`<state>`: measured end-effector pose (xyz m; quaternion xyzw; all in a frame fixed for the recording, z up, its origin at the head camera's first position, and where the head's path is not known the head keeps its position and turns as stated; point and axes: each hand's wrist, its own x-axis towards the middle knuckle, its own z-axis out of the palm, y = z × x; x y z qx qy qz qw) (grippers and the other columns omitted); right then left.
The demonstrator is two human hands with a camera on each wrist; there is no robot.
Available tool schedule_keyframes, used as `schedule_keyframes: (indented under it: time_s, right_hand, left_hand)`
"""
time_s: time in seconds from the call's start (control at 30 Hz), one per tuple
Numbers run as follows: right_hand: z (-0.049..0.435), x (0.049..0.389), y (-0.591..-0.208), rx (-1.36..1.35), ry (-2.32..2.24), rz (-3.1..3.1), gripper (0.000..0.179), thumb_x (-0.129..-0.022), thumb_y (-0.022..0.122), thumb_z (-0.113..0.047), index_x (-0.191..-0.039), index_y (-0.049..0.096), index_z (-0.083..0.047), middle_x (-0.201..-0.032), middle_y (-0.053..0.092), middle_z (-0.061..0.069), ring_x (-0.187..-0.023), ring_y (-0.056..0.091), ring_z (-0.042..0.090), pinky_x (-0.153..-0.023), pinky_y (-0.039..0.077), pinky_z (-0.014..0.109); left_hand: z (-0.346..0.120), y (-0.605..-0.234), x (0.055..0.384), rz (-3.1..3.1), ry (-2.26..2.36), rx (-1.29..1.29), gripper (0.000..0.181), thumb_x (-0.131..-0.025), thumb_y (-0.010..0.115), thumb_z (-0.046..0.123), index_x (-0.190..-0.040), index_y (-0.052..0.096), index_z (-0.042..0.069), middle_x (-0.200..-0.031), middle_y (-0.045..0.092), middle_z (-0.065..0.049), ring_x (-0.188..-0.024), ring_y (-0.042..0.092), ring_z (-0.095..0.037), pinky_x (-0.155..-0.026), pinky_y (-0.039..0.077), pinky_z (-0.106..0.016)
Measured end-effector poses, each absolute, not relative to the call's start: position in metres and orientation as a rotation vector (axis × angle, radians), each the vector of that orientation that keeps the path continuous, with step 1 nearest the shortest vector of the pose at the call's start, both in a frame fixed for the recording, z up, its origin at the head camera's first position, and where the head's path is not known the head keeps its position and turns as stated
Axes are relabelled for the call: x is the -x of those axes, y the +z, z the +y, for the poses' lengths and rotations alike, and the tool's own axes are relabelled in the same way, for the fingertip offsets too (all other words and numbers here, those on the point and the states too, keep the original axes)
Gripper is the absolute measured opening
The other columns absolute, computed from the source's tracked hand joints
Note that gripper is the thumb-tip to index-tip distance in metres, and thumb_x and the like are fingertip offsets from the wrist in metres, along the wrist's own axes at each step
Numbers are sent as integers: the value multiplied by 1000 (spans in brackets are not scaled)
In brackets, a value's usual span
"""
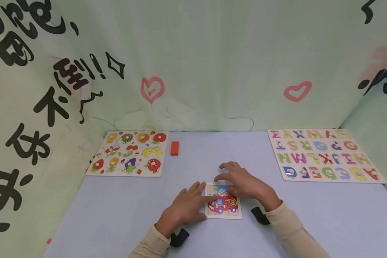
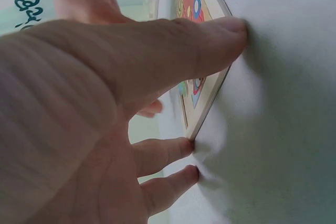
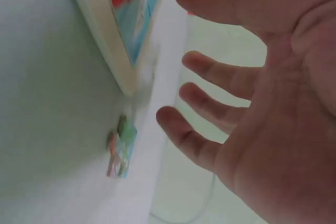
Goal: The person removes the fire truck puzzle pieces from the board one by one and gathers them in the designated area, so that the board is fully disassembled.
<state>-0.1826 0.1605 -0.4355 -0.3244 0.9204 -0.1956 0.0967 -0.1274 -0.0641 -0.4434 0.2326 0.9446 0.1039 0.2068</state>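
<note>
A small wooden picture puzzle (image 1: 224,216) with a pale frame and a red vehicle picture lies on the table. At its left edge is my left hand (image 1: 188,206), one finger reaching over the picture. In the left wrist view the thumb (image 2: 220,40) lies across the frame's edge, and two fingertips stand near a corner. My right hand (image 1: 245,182) hovers over the puzzle's upper right part, hiding that corner. In the right wrist view its fingers are loosely bent with nothing between them. A small coloured piece (image 3: 122,148) lies beyond the frame's corner there.
A fruit board (image 1: 129,154) lies at the back left, with an orange block (image 1: 175,148) beside it. The alphabet board (image 1: 325,156) is at the back right. Behind the table hangs a pale green curtain (image 1: 225,64). Black straps sit at both wrists.
</note>
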Motion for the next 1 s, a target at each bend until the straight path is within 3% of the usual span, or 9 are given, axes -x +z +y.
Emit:
schedule_keyframes:
  time_s: [0.2, 0.47, 0.63, 1.0]
  right_hand:
    - [151, 178, -441, 997, -568, 2663, 32, -85, 77, 2, -113, 78, -14, -134, 56, 18, -122, 48, 36, -95, 53, 51]
    - [148, 178, -443, 978, -589, 2621, 30, -86, 76, 2, -113, 77, -12, -101, 56, 3, -90, 51, 18, -75, 51, 30]
    - [147, 178, -442, 938, -622, 2595, 31, -88, 75, 3, -115, 75, -11, -98, 54, 3, -83, 52, 14, -73, 51, 28]
    - [146, 178, -445, 901, -651, 2570, 31, -90, 72, 3, -115, 69, -14, -99, 54, 2, -84, 55, 16, -75, 54, 30]
  left_hand:
    - [-64, -444, 128, 2630, 268, -665, 67, -85, 84, 36, -145, 56, 43, -164, 35, -5, -152, 27, -29, -115, 34, -61]
    - [-66, -442, 127, 2628, 288, -672, 66, -86, 83, 34, -145, 57, 41, -164, 34, -6, -152, 27, -29, -115, 34, -60]
    - [-66, -442, 127, 2635, 279, -676, 66, -85, 84, 34, -145, 57, 41, -163, 35, -7, -151, 28, -29, -114, 35, -60]
    - [-65, -442, 127, 2641, 284, -676, 66, -85, 84, 34, -145, 58, 40, -164, 35, -7, -151, 28, -30, -114, 35, -61]
